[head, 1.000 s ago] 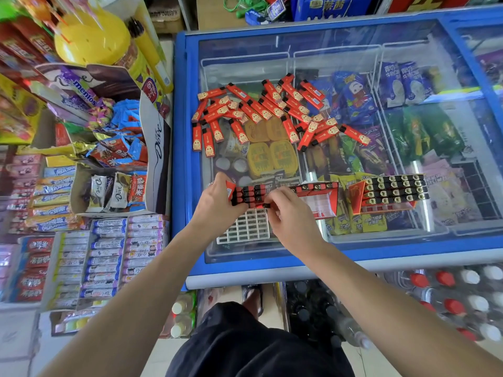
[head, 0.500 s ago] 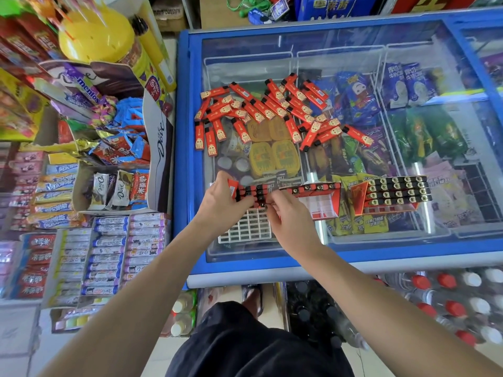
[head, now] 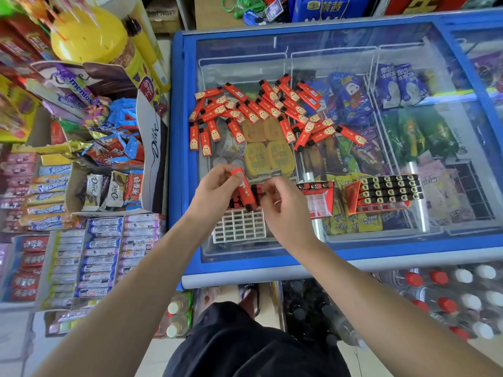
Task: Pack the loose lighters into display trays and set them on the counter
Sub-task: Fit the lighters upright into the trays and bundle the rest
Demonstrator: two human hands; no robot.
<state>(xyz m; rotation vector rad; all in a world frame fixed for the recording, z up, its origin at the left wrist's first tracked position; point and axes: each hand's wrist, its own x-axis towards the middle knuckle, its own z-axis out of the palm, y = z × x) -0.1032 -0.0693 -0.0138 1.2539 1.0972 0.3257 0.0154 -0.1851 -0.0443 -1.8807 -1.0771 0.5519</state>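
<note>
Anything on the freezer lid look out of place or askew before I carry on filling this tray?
Nothing looks damaged. The loose lighters lie scattered at all angles on the freezer lid, awaiting packing. The left hand holds one lighter tilted over the part-filled tray; the full tray sits neatly beside it.

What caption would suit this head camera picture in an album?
At a shop freezer lid, the left hand lifts a red lighter over a half-filled display tray.

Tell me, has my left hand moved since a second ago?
Yes. The left hand has lifted off the tray's left end and now holds a red lighter above the white grid insert.
</note>
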